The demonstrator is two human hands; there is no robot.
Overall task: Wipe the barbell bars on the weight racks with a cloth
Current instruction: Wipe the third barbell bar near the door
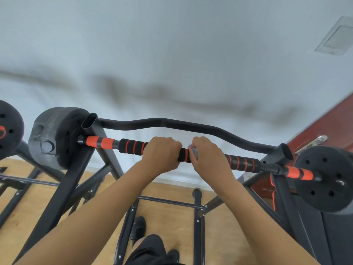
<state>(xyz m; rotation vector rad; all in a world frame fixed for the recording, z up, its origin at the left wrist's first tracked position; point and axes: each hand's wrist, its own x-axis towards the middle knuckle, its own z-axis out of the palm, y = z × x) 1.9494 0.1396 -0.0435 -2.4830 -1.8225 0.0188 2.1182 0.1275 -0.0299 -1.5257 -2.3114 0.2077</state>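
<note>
A barbell bar (131, 146) with black foam grips, orange rings and orange end sleeves lies across a black weight rack (89, 129). My left hand (162, 153) grips the bar just left of its middle. My right hand (208, 155) is wrapped round the bar right beside it, holding a light blue cloth (194, 151) against the bar; only a small corner of the cloth shows between the hands. Black weight plates sit on both ends, the left plate (55, 134) and the right plate (328, 178).
A curved black rack crossbar (172, 124) runs behind the bar. Another weight plate (9, 129) shows at the far left. Rack legs and low rails (170, 202) stand on the wooden floor around my feet. A white wall is ahead, a red door (324, 127) to the right.
</note>
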